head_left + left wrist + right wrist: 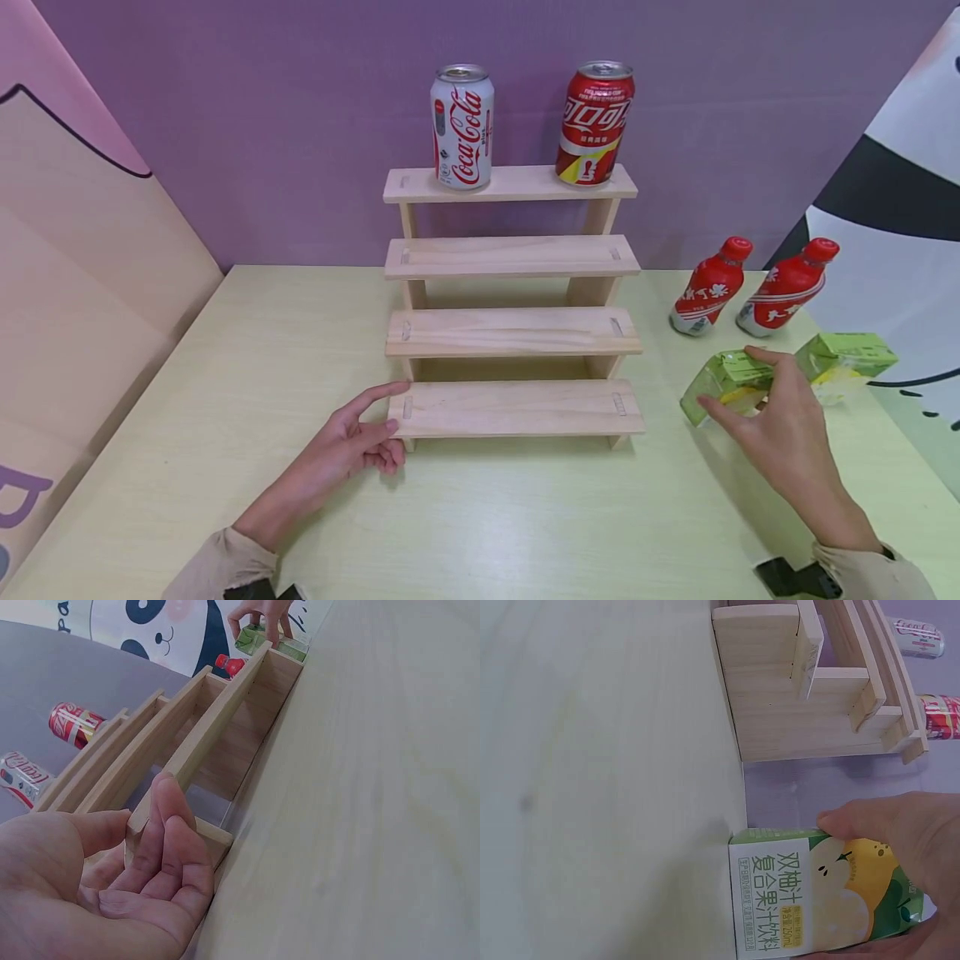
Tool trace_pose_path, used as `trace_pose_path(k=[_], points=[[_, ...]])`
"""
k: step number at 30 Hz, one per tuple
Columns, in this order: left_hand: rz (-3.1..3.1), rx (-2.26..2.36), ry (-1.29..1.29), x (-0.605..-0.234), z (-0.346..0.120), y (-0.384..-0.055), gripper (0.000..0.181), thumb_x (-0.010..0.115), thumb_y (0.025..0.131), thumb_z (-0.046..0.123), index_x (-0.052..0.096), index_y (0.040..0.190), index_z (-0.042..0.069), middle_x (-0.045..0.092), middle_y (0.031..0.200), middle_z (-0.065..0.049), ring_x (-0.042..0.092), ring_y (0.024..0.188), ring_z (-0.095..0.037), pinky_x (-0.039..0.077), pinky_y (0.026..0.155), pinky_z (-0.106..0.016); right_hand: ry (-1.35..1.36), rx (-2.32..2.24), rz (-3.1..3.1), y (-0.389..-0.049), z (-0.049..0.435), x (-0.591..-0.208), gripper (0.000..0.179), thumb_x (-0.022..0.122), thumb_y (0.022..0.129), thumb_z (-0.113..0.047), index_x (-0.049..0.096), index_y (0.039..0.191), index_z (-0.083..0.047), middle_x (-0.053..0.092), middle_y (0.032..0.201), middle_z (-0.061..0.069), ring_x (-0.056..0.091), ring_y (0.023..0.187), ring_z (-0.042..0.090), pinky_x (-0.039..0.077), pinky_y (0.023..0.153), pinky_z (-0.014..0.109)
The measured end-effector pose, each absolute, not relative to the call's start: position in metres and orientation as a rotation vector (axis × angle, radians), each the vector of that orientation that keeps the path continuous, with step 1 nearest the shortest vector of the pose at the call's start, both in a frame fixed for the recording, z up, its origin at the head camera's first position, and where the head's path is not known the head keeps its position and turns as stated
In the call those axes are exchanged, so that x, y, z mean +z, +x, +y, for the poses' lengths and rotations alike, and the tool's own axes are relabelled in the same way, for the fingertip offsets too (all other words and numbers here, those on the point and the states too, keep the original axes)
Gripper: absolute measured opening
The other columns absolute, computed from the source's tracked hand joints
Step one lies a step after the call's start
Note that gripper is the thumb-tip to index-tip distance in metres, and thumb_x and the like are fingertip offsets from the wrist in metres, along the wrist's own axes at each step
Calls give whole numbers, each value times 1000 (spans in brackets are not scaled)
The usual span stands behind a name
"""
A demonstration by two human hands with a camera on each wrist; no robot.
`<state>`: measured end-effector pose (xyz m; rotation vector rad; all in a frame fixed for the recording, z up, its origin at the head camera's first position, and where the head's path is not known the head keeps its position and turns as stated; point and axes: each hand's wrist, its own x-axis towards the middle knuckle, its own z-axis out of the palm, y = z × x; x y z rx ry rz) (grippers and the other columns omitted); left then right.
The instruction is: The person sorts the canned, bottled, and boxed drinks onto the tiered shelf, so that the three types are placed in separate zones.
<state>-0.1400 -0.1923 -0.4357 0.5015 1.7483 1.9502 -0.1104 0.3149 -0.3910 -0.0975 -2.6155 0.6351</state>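
Note:
A four-step wooden display shelf stands on the table. My left hand pinches the left end of its lowest board, thumb at the front corner and index finger on the top edge. Off the shelf's right side, my right hand grips a green juice carton between thumb and fingers. The carton has yellow and white fruit printed on it; its base is at the tabletop in the right wrist view. Just behind that hand is a second green carton.
On the top step stand a white Coca-Cola can at left and a red cola can at right. Behind the cartons are two red-capped bottles, one nearer the shelf. A purple backdrop rises behind the table.

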Motion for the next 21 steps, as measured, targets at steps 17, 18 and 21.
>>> trace_pose_path(k=[17,18,21], points=[[1754,1937,520,-434,-192,-139,55,52,105,16,31,155,19,68,84,-19,62,75,-21,55,72,-32,-67,647,-2576,-107,314,-390,82,86,75,-8,38,141,3,52,118,28,49,90,34,35,62,14],[1752,1940,525,-434,-192,-140,55,52,105,15,31,155,18,68,84,-19,62,75,-21,55,72,-32,-62,647,-2566,-107,313,-388,82,86,75,-8,39,141,2,52,117,27,50,90,34,34,62,13],[1752,1951,520,-435,-192,-140,55,52,105,15,31,155,19,68,84,-18,62,75,-21,56,72,-31,-38,644,-2522,-108,308,-384,82,87,75,-10,41,141,2,53,117,25,50,91,33,33,64,11]])
